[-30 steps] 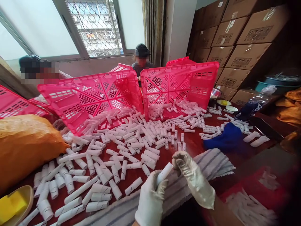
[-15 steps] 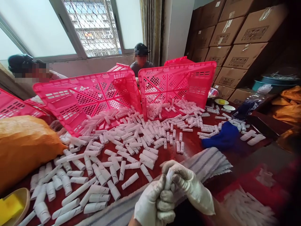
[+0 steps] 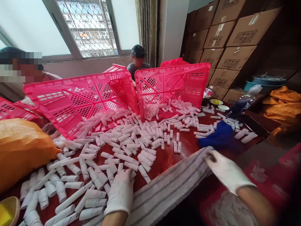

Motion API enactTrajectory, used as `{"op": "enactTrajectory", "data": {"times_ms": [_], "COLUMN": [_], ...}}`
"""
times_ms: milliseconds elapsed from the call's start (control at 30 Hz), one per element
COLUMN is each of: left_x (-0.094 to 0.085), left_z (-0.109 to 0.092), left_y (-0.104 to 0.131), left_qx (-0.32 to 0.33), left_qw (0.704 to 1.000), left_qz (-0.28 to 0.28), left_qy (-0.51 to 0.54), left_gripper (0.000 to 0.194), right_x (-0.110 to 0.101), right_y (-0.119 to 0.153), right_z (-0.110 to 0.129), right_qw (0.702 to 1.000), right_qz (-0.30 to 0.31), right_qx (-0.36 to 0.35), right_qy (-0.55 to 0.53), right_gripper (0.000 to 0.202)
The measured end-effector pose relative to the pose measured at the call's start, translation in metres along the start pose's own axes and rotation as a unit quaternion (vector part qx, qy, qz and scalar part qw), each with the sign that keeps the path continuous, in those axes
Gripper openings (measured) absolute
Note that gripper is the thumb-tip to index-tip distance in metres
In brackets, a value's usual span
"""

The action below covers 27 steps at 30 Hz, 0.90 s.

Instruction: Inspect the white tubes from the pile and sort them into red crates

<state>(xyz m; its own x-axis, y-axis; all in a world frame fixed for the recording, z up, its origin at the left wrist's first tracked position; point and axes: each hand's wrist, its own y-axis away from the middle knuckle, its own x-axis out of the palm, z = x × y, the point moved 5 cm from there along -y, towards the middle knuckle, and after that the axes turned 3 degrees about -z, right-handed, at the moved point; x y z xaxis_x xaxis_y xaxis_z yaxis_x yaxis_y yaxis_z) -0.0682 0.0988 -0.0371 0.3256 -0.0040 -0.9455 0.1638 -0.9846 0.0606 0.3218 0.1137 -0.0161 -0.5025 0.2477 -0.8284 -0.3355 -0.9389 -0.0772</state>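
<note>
My left hand (image 3: 121, 191), in a white glove, reaches down into the loose white tubes (image 3: 94, 175) at the front of the table. Its fingers are bent around a tube that the hand mostly hides. My right hand (image 3: 225, 169), also gloved, is over the far end of the striped towel (image 3: 164, 191), fingers curled together. I cannot tell whether they pinch the towel or a small piece. Many of the tubes carry a dark curved mark.
Pink crates (image 3: 103, 91) lie tipped behind the tubes, with two people beyond. An orange sack (image 3: 25, 150) stands left, above a bowl holding yellow sponge (image 3: 4, 213). A blue cloth (image 3: 217, 136) and a bottle (image 3: 244, 100) are right. Below sits a red container (image 3: 207, 207) of white pieces.
My hands were together around one white tube. Now they are apart: the left has moved left and down to the tubes, the right to the towel's far end. The tube is out of sight.
</note>
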Motion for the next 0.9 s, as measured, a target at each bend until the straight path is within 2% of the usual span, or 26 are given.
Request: {"op": "enactTrajectory", "data": {"times_ms": [100,167,233,300,367,433,500,600,667,700,733,800,867,900], "left_x": [0.002,-0.004,-0.012,-0.018,-0.018,-0.011,0.001,0.017,0.019,0.017,0.014,0.007,0.003,0.003], "left_z": [-0.008,-0.011,-0.014,-0.022,-0.036,-0.054,-0.073,-0.094,-0.101,-0.101,-0.1,-0.093,-0.088,-0.087], "left_y": [0.003,0.009,0.017,0.026,0.033,0.039,0.044,0.048,0.048,0.046,0.045,0.043,0.042,0.041], "left_qx": [0.009,0.004,-0.014,-0.041,-0.06,-0.056,-0.039,-0.021,-0.011,-0.008,-0.006,-0.01,-0.015,-0.012], "left_qw": [0.999,0.991,0.96,0.91,0.872,0.841,0.815,0.756,0.713,0.705,0.709,0.745,0.781,0.79], "left_qz": [-0.012,-0.037,-0.046,-0.029,-0.002,0.041,0.1,0.183,0.203,0.195,0.178,0.142,0.123,0.121], "left_qy": [0.03,0.125,0.278,0.412,0.487,0.536,0.57,0.628,0.671,0.682,0.682,0.652,0.612,0.601], "left_gripper": [0.033,0.031,0.033,0.037,0.038,0.042,0.047,0.061,0.079,0.085,0.084,0.064,0.043,0.039], "right_x": [0.038,0.062,0.077,0.083,0.083,0.079,0.074,0.064,0.06,0.06,0.06,0.062,0.068,0.072], "right_y": [-0.036,-0.052,-0.057,-0.052,-0.038,-0.019,0.001,0.026,0.039,0.045,0.05,0.059,0.066,0.069], "right_z": [0.038,0.057,0.068,0.073,0.075,0.083,0.099,0.131,0.146,0.15,0.15,0.146,0.139,0.137], "right_qw": [0.999,0.998,0.996,0.994,0.993,0.985,0.946,0.816,0.755,0.732,0.713,0.693,0.692,0.697], "right_qz": [0.035,0.06,0.075,0.078,0.072,0.064,0.071,0.121,0.187,0.221,0.248,0.271,0.291,0.306], "right_qx": [-0.012,-0.031,-0.05,-0.066,-0.074,-0.078,-0.082,-0.062,-0.016,0.015,0.043,0.077,0.077,0.07], "right_qy": [0.018,0.012,-0.006,-0.035,-0.063,-0.14,-0.306,-0.562,-0.628,-0.644,-0.654,-0.664,-0.656,-0.645], "right_gripper": [0.042,0.043,0.044,0.041,0.033,0.022,0.017,0.037,0.041,0.04,0.04,0.04,0.041,0.041]}}
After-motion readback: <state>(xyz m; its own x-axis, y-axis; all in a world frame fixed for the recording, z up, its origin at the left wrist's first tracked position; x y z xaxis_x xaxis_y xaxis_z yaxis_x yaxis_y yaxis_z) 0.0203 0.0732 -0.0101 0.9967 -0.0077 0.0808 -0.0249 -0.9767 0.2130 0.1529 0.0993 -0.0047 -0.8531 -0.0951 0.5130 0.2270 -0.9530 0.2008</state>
